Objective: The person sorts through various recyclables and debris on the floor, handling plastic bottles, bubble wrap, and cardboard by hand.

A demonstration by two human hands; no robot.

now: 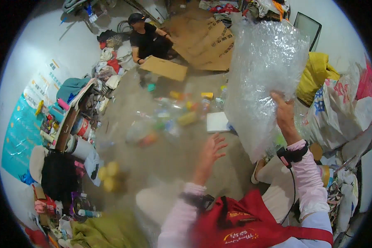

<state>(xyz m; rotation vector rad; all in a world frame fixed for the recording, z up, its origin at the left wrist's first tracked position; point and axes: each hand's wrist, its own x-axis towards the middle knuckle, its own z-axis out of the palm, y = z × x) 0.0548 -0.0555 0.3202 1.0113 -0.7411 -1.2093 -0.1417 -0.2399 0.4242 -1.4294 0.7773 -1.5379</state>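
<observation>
My right hand (284,111) grips a large sheet of clear bubble wrap or plastic film (266,55), raised at the right. Fingers apart and holding nothing, my left hand (212,148) is over the floor, left of the sheet's lower end. Just beyond it lies a white flat box (216,121), partly overlapped by the sheet. Farther left on the floor, blurred plastic bottles and colourful packaging (170,119) lie scattered. A red apron (238,220) covers my lap, and straps with a cable are on my wrists.
Another person (147,40) sits at the back, holding a cardboard piece (166,67) beside a larger cardboard sheet (201,43). Stuffed woven sacks (338,114) and a yellow bag (316,76) stand at right. Clothes and containers (80,127) line the left wall. Round yellow objects (110,176) are near my left.
</observation>
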